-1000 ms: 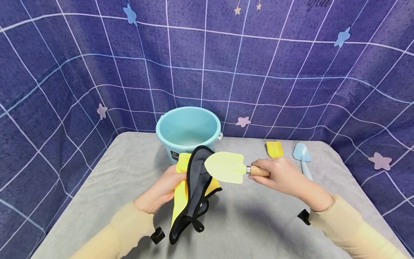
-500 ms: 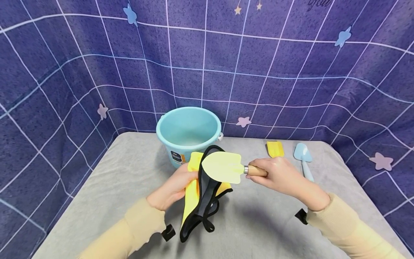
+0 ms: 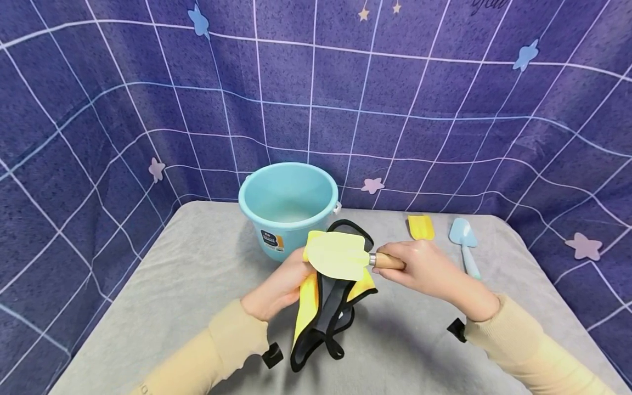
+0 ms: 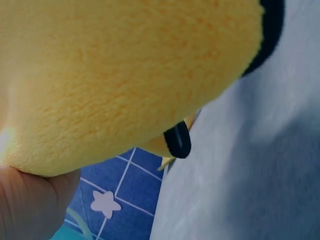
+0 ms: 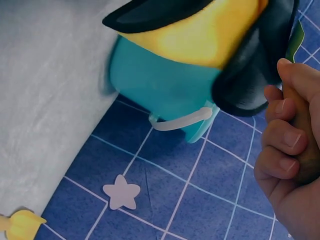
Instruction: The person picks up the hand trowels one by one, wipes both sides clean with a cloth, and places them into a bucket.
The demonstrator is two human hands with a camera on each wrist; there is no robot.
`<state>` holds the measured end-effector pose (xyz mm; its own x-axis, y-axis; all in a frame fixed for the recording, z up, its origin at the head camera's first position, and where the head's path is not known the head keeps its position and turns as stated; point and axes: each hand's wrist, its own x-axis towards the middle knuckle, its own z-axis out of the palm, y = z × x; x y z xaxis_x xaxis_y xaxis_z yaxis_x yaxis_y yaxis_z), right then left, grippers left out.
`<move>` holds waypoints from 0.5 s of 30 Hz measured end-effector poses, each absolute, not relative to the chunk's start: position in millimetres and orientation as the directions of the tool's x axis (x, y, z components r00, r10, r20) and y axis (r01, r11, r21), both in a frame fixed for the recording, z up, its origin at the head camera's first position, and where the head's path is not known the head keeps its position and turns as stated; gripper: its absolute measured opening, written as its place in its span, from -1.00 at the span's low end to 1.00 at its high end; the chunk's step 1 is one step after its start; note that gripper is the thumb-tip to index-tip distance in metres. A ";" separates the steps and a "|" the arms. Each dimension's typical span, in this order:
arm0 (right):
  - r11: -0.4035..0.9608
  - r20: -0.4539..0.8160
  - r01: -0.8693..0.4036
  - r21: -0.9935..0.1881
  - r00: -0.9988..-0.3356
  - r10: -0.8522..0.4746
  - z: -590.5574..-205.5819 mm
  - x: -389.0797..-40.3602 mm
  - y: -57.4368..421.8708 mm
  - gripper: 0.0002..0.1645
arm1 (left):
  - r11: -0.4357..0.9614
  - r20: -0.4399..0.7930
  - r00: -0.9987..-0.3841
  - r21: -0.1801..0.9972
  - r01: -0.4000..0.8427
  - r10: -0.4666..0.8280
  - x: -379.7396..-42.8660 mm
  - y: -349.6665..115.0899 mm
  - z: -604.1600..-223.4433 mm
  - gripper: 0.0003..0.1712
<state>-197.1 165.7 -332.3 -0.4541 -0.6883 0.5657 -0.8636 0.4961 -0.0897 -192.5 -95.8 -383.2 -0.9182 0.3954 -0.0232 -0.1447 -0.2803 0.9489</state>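
Observation:
My left hand [image 3: 278, 285] grips a folded cleaning cloth [image 3: 336, 299], yellow plush on one side and dark grey on the other, with black edging and a hanging loop. Its lower end dangles over the table; in the left wrist view the yellow side [image 4: 145, 75] takes up much of the picture. With curled fingers my right hand [image 3: 424, 274] holds a garden trowel [image 3: 338, 255] by its wooden handle. The pale yellow blade points left and overlaps the cloth in the head view, hiding part of it and the left fingertips.
Behind the cloth stands a light blue bucket [image 3: 288, 192] with a white handle. A small yellow scoop [image 3: 421, 227] and a light blue trowel [image 3: 462, 236] lie at the back right of the grey-covered table [image 3: 187, 274]. A dark blue curtain [image 3: 415, 137] hangs behind.
The left hand and cloth have moved right, so the cloth now lies further under the trowel blade. The right hand with the trowel has shifted only slightly left.

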 end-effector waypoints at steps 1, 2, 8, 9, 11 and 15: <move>0.495 0.565 -0.864 -0.090 -0.454 -0.690 -332.5 -197.1 165.5 -0.82 | -0.289 -0.021 -0.917 0.946 -0.147 0.398 -191.7 -94.3 -382.2 -0.66; 0.495 0.565 -0.865 -0.088 -0.452 -0.690 -332.6 -197.2 165.4 -0.82 | -0.299 -0.022 -0.916 0.942 -0.154 0.400 -190.8 -93.0 -381.3 -0.67; 0.493 0.563 -0.866 -0.079 -0.447 -0.695 -333.2 -197.5 164.3 -0.82 | -0.340 -0.046 -0.909 0.919 -0.201 0.413 -185.8 -89.4 -378.7 -0.71; 0.492 0.561 -0.867 -0.080 -0.447 -0.697 -333.6 -197.7 164.1 -0.82 | -0.341 -0.054 -0.909 0.916 -0.210 0.414 -185.0 -89.3 -378.7 -0.71; 0.492 0.559 -0.867 -0.078 -0.446 -0.699 -334.4 -197.9 163.6 -0.82 | -0.348 -0.071 -0.908 0.909 -0.229 0.414 -183.3 -89.2 -378.8 -0.70; 0.486 0.561 -0.871 -0.071 -0.438 -0.703 -336.6 -198.7 162.3 -0.83 | -0.354 -0.099 -0.907 0.899 -0.258 0.409 -180.6 -90.1 -378.2 -0.65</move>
